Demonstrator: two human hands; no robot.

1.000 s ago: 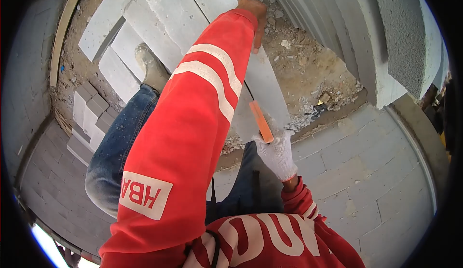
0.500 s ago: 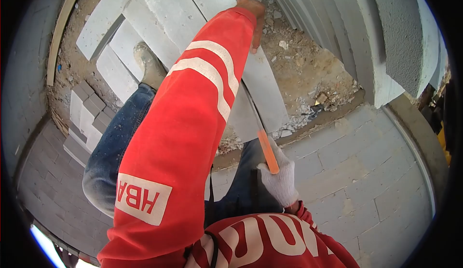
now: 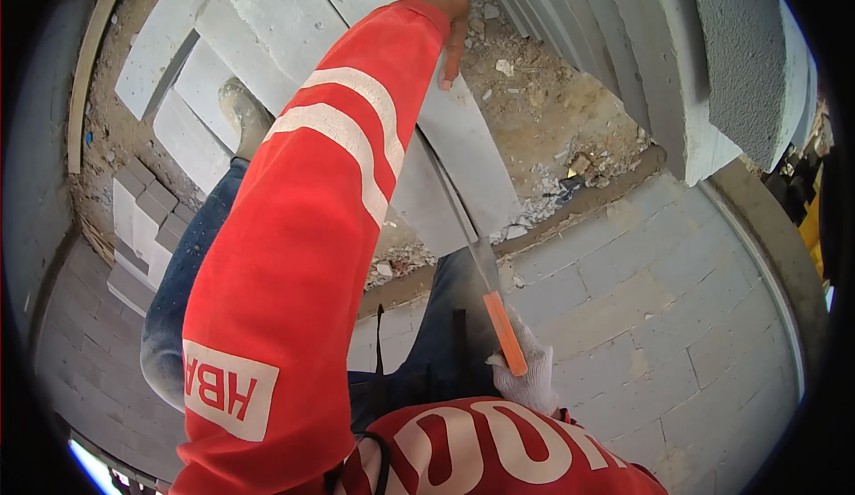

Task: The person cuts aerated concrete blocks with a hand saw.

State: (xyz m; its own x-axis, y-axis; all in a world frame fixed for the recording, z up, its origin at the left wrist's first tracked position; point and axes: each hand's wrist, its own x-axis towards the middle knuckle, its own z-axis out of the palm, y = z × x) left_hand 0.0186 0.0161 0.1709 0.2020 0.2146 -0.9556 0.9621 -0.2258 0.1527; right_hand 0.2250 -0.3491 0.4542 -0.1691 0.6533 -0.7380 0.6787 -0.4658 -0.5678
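Ideally, the white-gloved right hand (image 3: 527, 374), wrapped round the orange-handled metal handsaw (image 3: 505, 334) whose blade (image 3: 484, 264) sits along a dark slit (image 3: 436, 156) in the flat pale-grey block (image 3: 482, 170), should pull straight, while the bare left hand (image 3: 452, 20), its grip unclear, steadies the block's far part.

Dirt ground (image 3: 534, 108) under pale blocks (image 3: 285, 19) and scattered rubble (image 3: 527, 208).

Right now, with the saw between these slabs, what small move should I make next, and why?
I'd probably push the saw gently forward: your gloved right hand holds it close to your body, its blade reaches between two pale slabs, and your left hand rests on the right one.
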